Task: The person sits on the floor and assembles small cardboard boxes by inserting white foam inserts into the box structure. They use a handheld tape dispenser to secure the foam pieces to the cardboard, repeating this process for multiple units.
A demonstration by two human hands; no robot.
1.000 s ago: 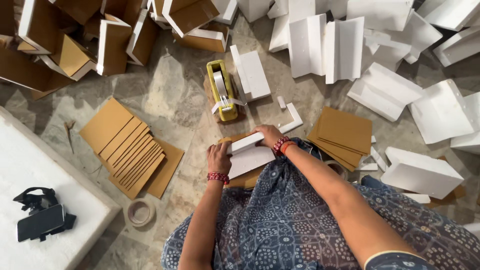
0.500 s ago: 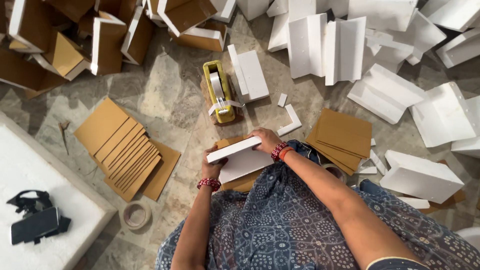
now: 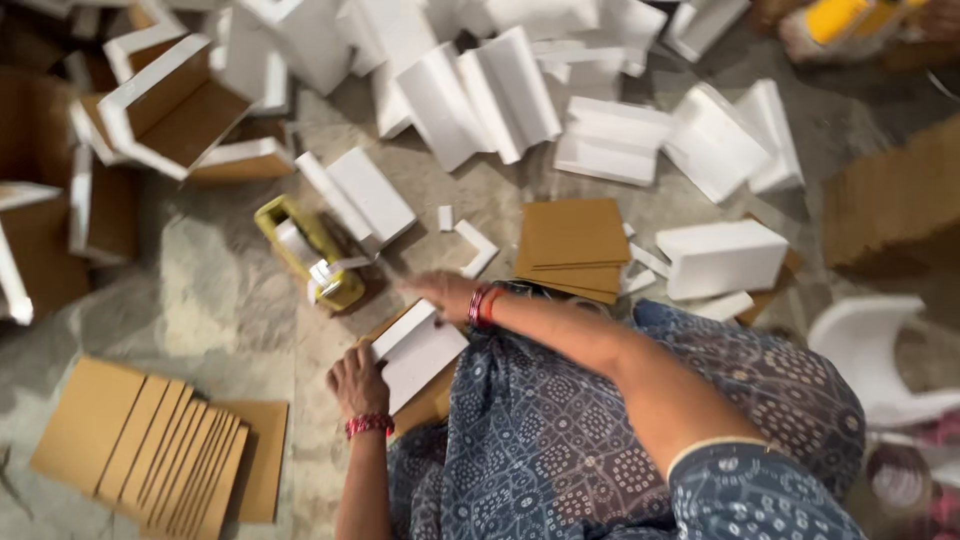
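Head view looks down at your lap: your left hand (image 3: 357, 381) rests with curled fingers on the near edge of a white folded box piece (image 3: 418, 349), gripping it where it lies on brown cardboard just in front of your knees. Your right hand (image 3: 437, 292) reaches out low over the floor towards the yellow tape dispenser (image 3: 308, 250); it is blurred, fingers stretched forward and loosely open, holding nothing that you can make out. The dispenser sits just beyond the box piece, beside a flat white box (image 3: 360, 195). At upper left an open box (image 3: 175, 110), white outside and brown inside, lies tipped with nothing in it. A stack of brown cardboard sheets (image 3: 572, 243) sits past your right forearm, and a fanned row of brown sheets (image 3: 160, 450) lies left of your left arm.
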